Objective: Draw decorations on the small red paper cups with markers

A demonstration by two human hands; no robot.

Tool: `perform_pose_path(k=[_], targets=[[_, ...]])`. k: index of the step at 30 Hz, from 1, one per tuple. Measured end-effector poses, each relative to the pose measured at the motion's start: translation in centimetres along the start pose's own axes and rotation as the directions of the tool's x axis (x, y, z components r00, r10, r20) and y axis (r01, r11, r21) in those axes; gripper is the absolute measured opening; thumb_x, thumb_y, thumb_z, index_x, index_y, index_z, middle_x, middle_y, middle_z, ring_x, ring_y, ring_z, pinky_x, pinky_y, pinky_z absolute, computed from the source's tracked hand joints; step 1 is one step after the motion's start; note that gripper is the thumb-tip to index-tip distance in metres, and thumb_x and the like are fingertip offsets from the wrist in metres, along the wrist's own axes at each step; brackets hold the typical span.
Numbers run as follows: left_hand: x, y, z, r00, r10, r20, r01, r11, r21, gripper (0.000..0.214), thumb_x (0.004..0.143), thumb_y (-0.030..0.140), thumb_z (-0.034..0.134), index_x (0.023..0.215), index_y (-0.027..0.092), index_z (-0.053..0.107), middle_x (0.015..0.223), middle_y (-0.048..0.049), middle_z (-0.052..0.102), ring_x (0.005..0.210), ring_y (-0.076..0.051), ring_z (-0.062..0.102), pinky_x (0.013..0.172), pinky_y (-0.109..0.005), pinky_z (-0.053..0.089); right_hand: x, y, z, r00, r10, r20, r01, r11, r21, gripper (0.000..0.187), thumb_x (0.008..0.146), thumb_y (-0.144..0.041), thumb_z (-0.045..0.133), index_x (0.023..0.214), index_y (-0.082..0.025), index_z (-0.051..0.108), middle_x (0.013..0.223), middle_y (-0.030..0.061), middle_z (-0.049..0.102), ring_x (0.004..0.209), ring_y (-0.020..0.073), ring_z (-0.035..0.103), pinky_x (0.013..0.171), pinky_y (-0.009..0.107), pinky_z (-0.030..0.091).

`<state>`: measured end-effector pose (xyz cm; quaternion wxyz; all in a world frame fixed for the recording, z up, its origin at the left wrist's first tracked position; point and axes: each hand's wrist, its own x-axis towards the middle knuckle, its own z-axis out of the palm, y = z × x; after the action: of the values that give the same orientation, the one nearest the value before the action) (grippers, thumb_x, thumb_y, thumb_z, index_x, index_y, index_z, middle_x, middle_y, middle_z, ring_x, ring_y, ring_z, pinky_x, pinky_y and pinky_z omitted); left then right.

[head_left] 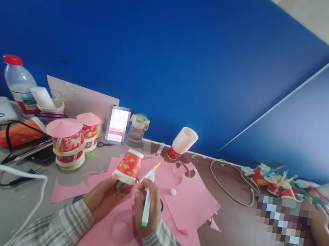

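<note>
My left hand [107, 197] is closed around the lower part of a red and white paper cup [129, 167], which has a yellow star and other drawings on it. The cup leans slightly, its narrower end up. Between the fingers of my right hand [149, 211] is a white marker [147, 204] with a green end pointing toward me. Beside the marker, a yellow-ended pen [155, 166] slants close to the cup; whether my fingers grip it too, I cannot tell. Under both hands spread sheets of pink paper [192, 200] with cut-outs.
Decorated paper-cup models with pink cone tops [64, 128] stand at left. Behind them are a red-capped bottle [19, 80], a water jar [137, 131] and stacked paper cups [183, 141]. Cables [41, 190] cross the left side. Another person's hand [319, 220] is at far right.
</note>
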<state>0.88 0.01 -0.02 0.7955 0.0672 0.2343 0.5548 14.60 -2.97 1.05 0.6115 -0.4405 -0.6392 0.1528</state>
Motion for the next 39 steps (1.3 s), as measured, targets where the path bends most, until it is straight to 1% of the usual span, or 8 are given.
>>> perform_pose_path(k=[5, 8, 11, 14, 19, 27, 31, 39], targets=[[0.0, -0.1, -0.1, 1.000, 0.027, -0.006, -0.026, 0.998, 0.057, 0.032, 0.057, 0.024, 0.063, 0.085, 0.009, 0.061, 0.076, -0.0162, 0.067, 0.076, -0.031, 0.059, 0.074, -0.044, 0.047, -0.1, -0.8, -0.7, 0.986, -0.137, 0.097, 0.132, 0.990, 0.053, 0.031, 0.081, -0.027, 0.049, 0.112, -0.028, 0.051, 0.076, 0.0045, 0.062, 0.069, 0.0245, 0.061, 0.064, 0.038, 0.052], [-0.1, -0.1, 0.1, 0.997, 0.061, -0.040, -0.058, 0.996, 0.069, 0.032, 0.055, 0.023, 0.065, 0.084, 0.010, 0.062, 0.076, -0.0154, 0.068, 0.077, -0.030, 0.059, 0.075, -0.044, 0.046, -0.1, -1.4, -1.1, 0.949, -0.249, 0.193, 0.238, 0.968, 0.077, 0.034, 0.084, -0.039, 0.041, 0.113, -0.026, 0.053, 0.084, 0.0093, 0.063, 0.082, 0.0293, 0.062, 0.070, 0.044, 0.052], [-0.2, -0.1, 0.1, 0.996, 0.082, -0.038, -0.079, 0.994, 0.074, 0.031, 0.055, 0.022, 0.065, 0.084, 0.012, 0.063, 0.078, -0.0150, 0.069, 0.079, -0.030, 0.058, 0.077, -0.045, 0.044, -0.1, -1.8, -1.3, 0.938, -0.279, 0.207, 0.269, 0.960, 0.079, 0.035, 0.085, -0.041, 0.038, 0.109, -0.024, 0.056, 0.090, 0.0121, 0.063, 0.092, 0.0311, 0.061, 0.075, 0.046, 0.052], [-0.2, -0.1, 0.1, 0.994, 0.108, -0.006, -0.107, 0.990, 0.095, 0.029, 0.055, 0.022, 0.065, 0.082, 0.012, 0.064, 0.078, -0.0151, 0.069, 0.082, -0.032, 0.057, 0.079, -0.048, 0.042, -0.3, -1.6, -1.2, 0.949, -0.245, 0.198, 0.235, 0.969, 0.074, 0.035, 0.085, -0.041, 0.038, 0.106, -0.022, 0.058, 0.083, 0.0117, 0.066, 0.095, 0.0313, 0.061, 0.078, 0.046, 0.051], [-0.1, -0.2, 0.1, 0.987, 0.149, 0.061, -0.157, 0.975, 0.155, 0.032, 0.055, 0.022, 0.065, 0.087, 0.014, 0.064, 0.080, -0.0155, 0.070, 0.086, -0.035, 0.057, 0.080, -0.052, 0.040, -0.8, -1.2, -1.0, 0.984, -0.056, 0.166, 0.047, 0.997, 0.053, 0.033, 0.083, -0.043, 0.041, 0.101, -0.022, 0.058, 0.072, 0.0074, 0.068, 0.092, 0.0298, 0.063, 0.080, 0.042, 0.051], [-0.1, -0.1, 0.2, 0.981, 0.165, 0.103, -0.184, 0.959, 0.215, 0.027, 0.058, 0.021, 0.063, 0.085, 0.013, 0.065, 0.083, -0.0162, 0.071, 0.088, -0.035, 0.056, 0.082, -0.051, 0.039, -0.5, -0.9, -1.3, 0.981, 0.074, 0.180, -0.092, 0.991, 0.095, 0.036, 0.083, -0.046, 0.038, 0.091, -0.021, 0.062, 0.064, 0.0039, 0.068, 0.084, 0.0277, 0.066, 0.080, 0.039, 0.051], [-0.1, -0.1, 0.2, 0.979, 0.160, 0.129, -0.186, 0.957, 0.225, 0.028, 0.059, 0.020, 0.062, 0.086, 0.013, 0.065, 0.085, -0.0171, 0.071, 0.090, -0.035, 0.056, 0.082, -0.051, 0.039, -0.5, -1.0, -1.3, 0.981, 0.087, 0.174, -0.105, 0.989, 0.100, 0.036, 0.082, -0.046, 0.039, 0.091, -0.021, 0.063, 0.063, 0.0039, 0.068, 0.081, 0.0276, 0.067, 0.079, 0.039, 0.051], [-0.1, -0.1, 0.0, 0.974, 0.175, 0.142, -0.206, 0.948, 0.241, 0.029, 0.061, 0.018, 0.060, 0.090, 0.013, 0.064, 0.088, -0.0171, 0.070, 0.090, -0.034, 0.056, 0.081, -0.050, 0.040, -0.4, -1.2, -1.3, 0.979, 0.091, 0.182, -0.112, 0.987, 0.112, 0.034, 0.082, -0.044, 0.040, 0.090, -0.020, 0.064, 0.060, 0.0021, 0.066, 0.057, 0.0224, 0.066, 0.072, 0.036, 0.053]])
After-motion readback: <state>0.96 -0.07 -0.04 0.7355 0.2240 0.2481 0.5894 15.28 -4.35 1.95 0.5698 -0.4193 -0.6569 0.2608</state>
